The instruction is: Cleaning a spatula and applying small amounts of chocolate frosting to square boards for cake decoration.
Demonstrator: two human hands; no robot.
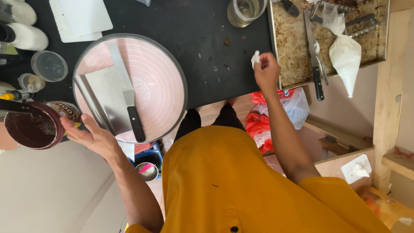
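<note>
the left hand [88, 136] is wrapped around a dark round tin [41, 125], fingers clamped on its side, down at about 8 o'clock in the view; the tin is open and shows a dark brown inside, with a black handle [15, 105] lying across its rim. the right hand [266, 71] sits at about 2 o'clock, fingers pinched together on a small white scrap [255, 58], right at the edge of the black counter [207, 39] and just beside the crumb-covered baking tray [293, 47]. on the tray lie a white piping bag [345, 58] and a long knife [314, 60]. between the hands, at about 10 o'clock from centre, rests a pink round turntable [159, 82] with a flat metal scraper [103, 97] and a black-handled palette knife [127, 92] on it. a glass jar [245, 11] stands at 12 o'clock. the person wears a mustard-yellow apron [241, 181].
</note>
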